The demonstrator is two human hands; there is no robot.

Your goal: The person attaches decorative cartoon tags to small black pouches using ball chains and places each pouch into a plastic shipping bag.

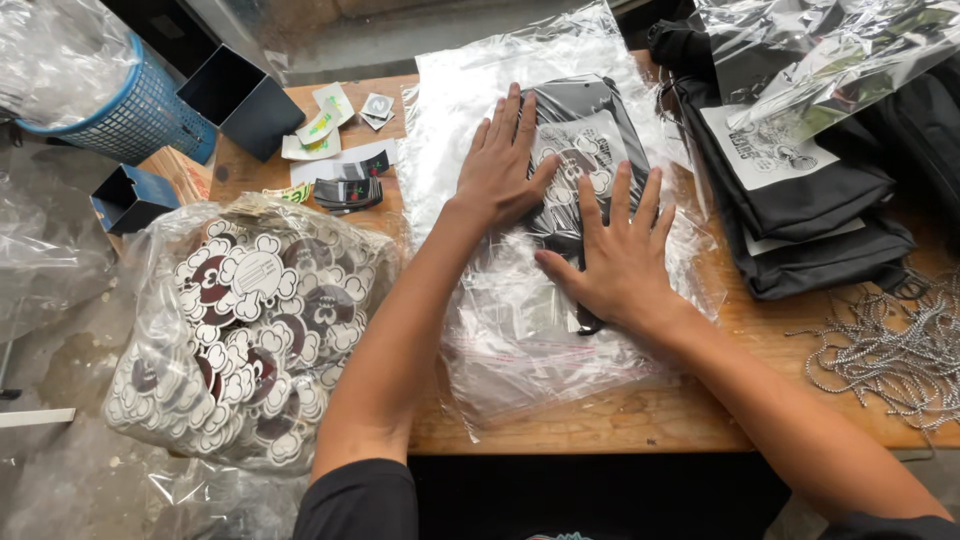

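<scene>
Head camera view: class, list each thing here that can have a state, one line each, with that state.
Left hand: open, flat on the bagged item.
Right hand: open, flat, pressing.
Clear plastic bag: lying flat, black item inside.
Black fabric item with white print: folded, inside the bag.
Bulging clear sack of flower-shaped badges: full.
Blue mesh basket: tilted.
Stack of black fabric items: folded, piled.

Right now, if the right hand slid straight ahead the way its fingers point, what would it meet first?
The right hand lies flat on the clear bag; straight ahead it would likely first cross the white printed label on the black item inside.
</scene>
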